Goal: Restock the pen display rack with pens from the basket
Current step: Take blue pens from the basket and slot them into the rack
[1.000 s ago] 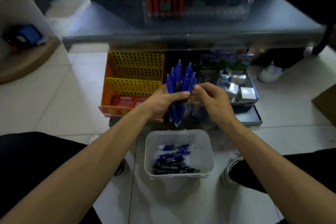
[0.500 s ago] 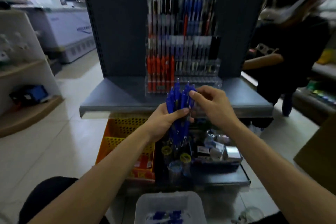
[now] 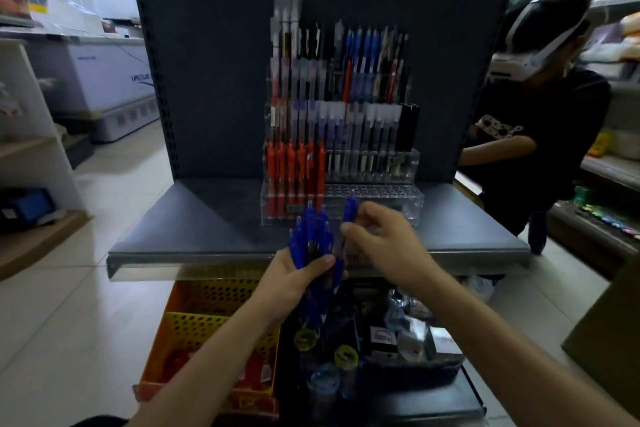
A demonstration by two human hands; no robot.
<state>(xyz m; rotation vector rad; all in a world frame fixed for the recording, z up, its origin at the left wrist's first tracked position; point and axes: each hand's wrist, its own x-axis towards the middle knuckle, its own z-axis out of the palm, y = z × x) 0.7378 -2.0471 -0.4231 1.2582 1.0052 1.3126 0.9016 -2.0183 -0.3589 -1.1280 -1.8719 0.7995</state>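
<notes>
The left hand (image 3: 294, 282) grips a bundle of blue pens (image 3: 311, 239), fingers curled round the barrels and thumb laid across the front. Their long axes run near vertical, fanning slightly at the top, with the lower ends tapering to pale points below the fist. Just to its right, the right hand (image 3: 388, 246) pinches a single blue pen (image 3: 350, 210) between thumb and forefinger, its other fingers loosely curled. That pen also stands upright, its top end higher than the bundle's. Half a second ago it still sat among the others, and both hands were lower against the shelf edge. Below the hands, a yellow perforated basket (image 3: 197, 326) sits inside an orange one holding red packets (image 3: 252, 371). Beside it a dark tray (image 3: 415, 378) carries small boxes, wrapped bits and round yellow-topped pieces, too blurred to name. The white basket seen at the bottom edge earlier is now out of view, since the camera has tipped upward. Beyond lies the grey shelf (image 3: 207, 218), and on it stands the clear tiered pen display rack (image 3: 412, 199). Red pens (image 3: 294, 170) fill its lower left, all upright, pale-capped pens (image 3: 346, 114) line the middle row, and blue rack pens (image 3: 362, 45) stand at upper right. At far right another person (image 3: 540, 135) in a dark top stands by stocked shelves, and a chest freezer (image 3: 104, 80) sits far left.
</notes>
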